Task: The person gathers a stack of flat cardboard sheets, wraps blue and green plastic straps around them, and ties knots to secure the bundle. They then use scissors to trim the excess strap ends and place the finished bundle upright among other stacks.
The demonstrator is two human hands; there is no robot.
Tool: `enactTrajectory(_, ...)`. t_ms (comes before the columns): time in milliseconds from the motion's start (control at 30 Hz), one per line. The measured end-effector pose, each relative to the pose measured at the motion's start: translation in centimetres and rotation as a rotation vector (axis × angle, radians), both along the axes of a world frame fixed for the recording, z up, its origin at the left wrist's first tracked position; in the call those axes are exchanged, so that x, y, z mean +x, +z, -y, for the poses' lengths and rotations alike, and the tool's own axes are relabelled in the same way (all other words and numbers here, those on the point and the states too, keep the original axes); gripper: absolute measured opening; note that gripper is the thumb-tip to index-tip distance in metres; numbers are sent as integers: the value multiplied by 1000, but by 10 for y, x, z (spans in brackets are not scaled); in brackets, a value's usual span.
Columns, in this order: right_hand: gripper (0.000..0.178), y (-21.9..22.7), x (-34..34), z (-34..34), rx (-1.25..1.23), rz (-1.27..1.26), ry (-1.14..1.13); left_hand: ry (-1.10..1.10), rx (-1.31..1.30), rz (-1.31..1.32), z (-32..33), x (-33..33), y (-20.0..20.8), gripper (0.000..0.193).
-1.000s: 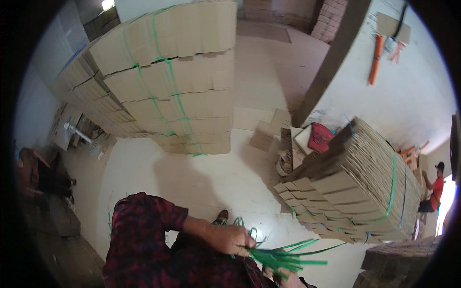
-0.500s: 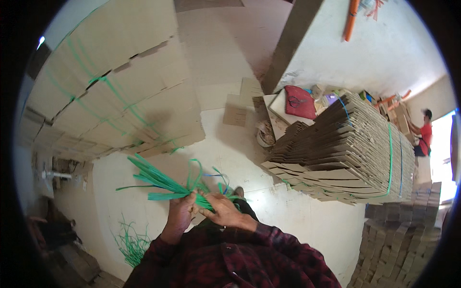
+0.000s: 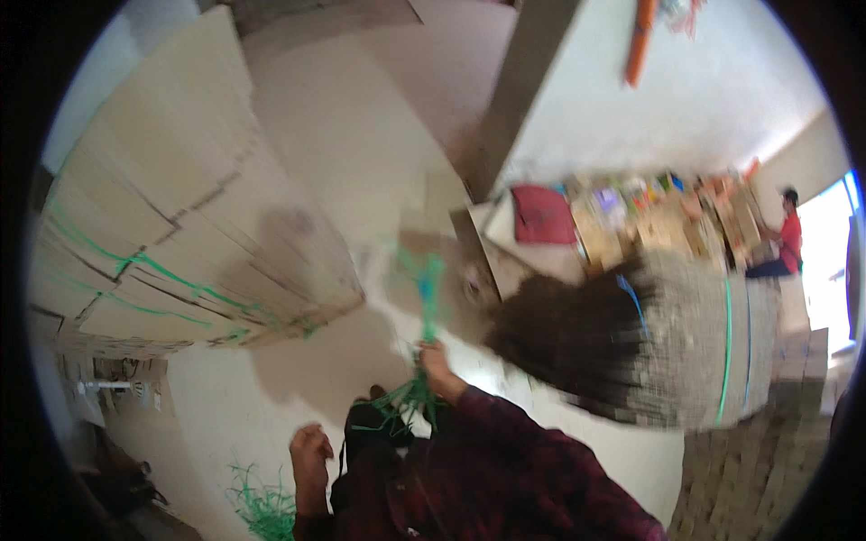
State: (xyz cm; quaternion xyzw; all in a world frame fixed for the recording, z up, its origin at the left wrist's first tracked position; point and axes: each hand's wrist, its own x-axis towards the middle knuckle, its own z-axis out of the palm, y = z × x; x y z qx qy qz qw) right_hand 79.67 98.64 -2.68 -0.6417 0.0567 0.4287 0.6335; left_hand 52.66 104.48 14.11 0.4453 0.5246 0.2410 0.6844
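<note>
My right hand (image 3: 437,368) grips a bundle of green plastic straps (image 3: 430,311) around its middle. One part of the bundle points away from me with a bit of blue in it, blurred by motion. Loose tails hang below the hand, in front of my dark trousers. My left hand (image 3: 312,448) is apart from the bundle, off to the left, its fingers curled in with nothing visible in them. On the floor near it lies a loose tangle of green straps (image 3: 263,505).
Tall strapped cardboard stacks (image 3: 180,216) stand at the left. To the right is a big bundle of cardboard pieces (image 3: 695,343), before a cluttered surface with a red cushion (image 3: 543,216). A person in red (image 3: 787,243) is at far right. Brown stacks (image 3: 740,478) fill the lower right.
My left hand has let go of the straps and dropped to the left. My right hand has swung the bundle upright, away from me. The view has turned, blurring the cardboard.
</note>
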Motion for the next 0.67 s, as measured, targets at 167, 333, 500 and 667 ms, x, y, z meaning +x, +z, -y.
enactTrajectory(167,39,2,319,41,293,435,-701,128,-234,60,-21,22,-4,18)
enactTrajectory(333,54,99,280,-4,-241,981,-602,345,-129,81,-82,-28,-9,19)
enactTrajectory(500,15,6,209,-33,-171,743,-120,286,-123,190,-143,-16,-7,15)
enactTrajectory(667,18,44,82,-94,183,447,123,224,-107,256,-188,-14,-1,12)
